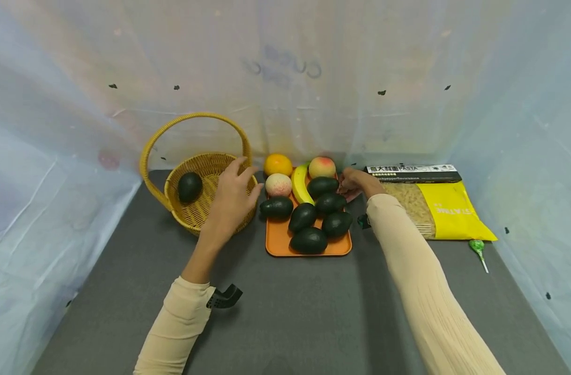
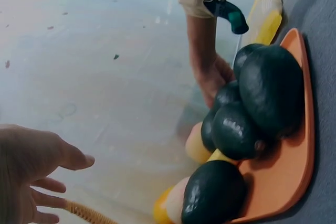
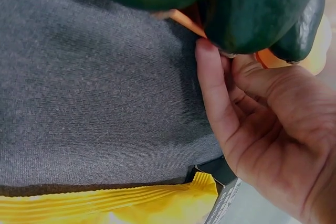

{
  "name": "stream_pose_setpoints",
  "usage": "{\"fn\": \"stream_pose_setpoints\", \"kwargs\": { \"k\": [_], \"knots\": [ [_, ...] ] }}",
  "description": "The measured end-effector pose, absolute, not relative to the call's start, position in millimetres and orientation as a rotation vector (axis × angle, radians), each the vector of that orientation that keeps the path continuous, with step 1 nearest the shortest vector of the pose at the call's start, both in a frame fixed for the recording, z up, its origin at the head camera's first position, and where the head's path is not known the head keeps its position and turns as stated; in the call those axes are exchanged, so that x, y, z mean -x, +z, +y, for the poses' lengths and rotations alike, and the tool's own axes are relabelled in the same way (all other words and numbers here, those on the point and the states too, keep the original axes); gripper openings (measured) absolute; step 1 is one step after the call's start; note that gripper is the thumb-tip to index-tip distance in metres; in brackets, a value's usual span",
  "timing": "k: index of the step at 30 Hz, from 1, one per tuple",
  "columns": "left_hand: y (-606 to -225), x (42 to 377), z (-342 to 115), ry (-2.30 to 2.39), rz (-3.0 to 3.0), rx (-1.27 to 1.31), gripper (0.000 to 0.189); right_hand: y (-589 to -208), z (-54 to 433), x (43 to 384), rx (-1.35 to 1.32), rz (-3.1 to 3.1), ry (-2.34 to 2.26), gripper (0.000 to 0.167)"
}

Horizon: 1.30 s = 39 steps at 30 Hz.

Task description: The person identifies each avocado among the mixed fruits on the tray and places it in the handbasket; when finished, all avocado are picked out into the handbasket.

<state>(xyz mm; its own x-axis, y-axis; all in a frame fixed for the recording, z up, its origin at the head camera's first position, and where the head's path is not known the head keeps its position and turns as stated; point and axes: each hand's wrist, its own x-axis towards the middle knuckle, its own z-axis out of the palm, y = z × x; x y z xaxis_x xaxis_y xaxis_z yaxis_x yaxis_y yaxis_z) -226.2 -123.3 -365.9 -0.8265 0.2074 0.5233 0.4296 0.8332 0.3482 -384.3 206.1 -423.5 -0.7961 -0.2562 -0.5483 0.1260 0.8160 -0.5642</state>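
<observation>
An orange tray (image 1: 277,240) carries several dark green avocados (image 1: 308,240), a banana (image 1: 300,185), an orange (image 1: 278,164) and two peaches (image 1: 322,167). At the tray's right edge, my right hand (image 1: 355,182) pinches the rim between thumb and fingers; in the right wrist view the index fingertip (image 3: 206,46) meets the rim just below an avocado (image 3: 257,14). My left hand (image 1: 231,200) hovers over the right side of a yellow wicker basket (image 1: 203,211), fingers spread and holding nothing. One avocado (image 1: 189,187) lies inside the basket at its left.
Right of the tray lies a yellow pasta bag (image 1: 446,208), with a black-and-white box (image 1: 411,173) along its back. A green lollipop (image 1: 477,246) rests near the bag's front corner. The basket's tall handle (image 1: 198,114) arches upward, close to the plastic sheeting (image 1: 313,104) behind.
</observation>
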Motion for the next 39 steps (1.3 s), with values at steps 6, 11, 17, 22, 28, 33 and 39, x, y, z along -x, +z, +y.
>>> {"fn": "stream_pose_setpoints", "kwargs": {
  "k": [6, 11, 17, 22, 28, 33, 39],
  "knots": [
    [-373, 229, -109, -0.602, -2.624, 0.703, 0.04, -419, 206, 384, 0.127, 2.36, -0.74, 0.019],
    [-382, 232, -99, -0.643, -2.709, 0.801, 0.04, -417, 205, 384, 0.141, 2.365, -0.718, 0.015],
    [-393, 236, -91, -0.599, -2.784, 0.896, 0.038, -420, 206, 385, 0.109, 2.37, -0.76, 0.015],
    [-401, 239, -89, -0.575, -2.793, 0.949, 0.037, -424, 209, 384, 0.114, 2.363, -0.799, 0.02],
    [-408, 241, -86, -0.544, -2.819, 0.933, 0.038, -428, 209, 384, 0.109, 2.345, -0.833, 0.03],
    [-411, 244, -83, -0.504, -2.853, 0.908, 0.041, -430, 209, 383, 0.13, 2.358, -0.845, 0.03],
    [-414, 247, -80, -0.442, -2.941, 0.893, 0.047, -431, 211, 383, 0.163, 2.342, -0.884, 0.028]
  ]
}}
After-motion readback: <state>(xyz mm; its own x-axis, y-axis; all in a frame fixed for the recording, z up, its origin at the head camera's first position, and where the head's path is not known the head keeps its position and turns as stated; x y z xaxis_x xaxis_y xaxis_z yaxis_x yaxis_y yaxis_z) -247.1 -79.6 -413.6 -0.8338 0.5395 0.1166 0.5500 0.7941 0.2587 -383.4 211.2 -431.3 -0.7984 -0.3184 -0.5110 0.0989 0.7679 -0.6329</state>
